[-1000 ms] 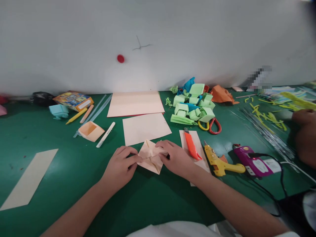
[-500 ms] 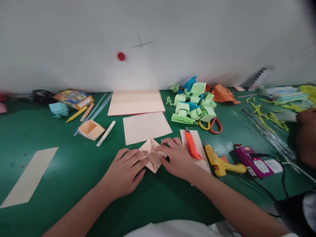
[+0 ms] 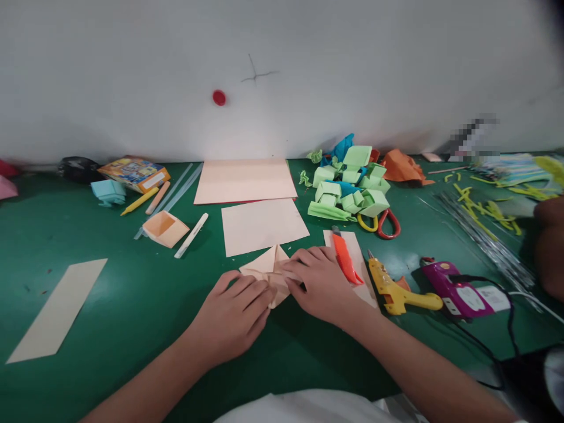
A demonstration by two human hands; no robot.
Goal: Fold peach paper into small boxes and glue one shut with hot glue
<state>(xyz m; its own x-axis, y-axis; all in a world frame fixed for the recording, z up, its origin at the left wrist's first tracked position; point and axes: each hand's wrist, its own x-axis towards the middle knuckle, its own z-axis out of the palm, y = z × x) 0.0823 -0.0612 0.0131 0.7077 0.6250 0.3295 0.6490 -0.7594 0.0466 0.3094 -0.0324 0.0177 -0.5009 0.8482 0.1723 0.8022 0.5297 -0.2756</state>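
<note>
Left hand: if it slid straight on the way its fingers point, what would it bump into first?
The left hand points up-right, fingertips on the folded peach paper. Straight on, it would probably meet the right hand, pressing the same paper just beyond; the gap between them is hard to judge.

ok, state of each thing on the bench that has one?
folded peach paper, part-folded, pressed under both hands
left hand, open, fingers flat on it
right hand, fingers bent onto the fold, grip unclear
orange utility knife, on a paper strip, blade unclear
scissors, handles together, blades hidden
peach paper box, open side up
yellow glue gun, on its side
purple glue gun, on its side
</note>
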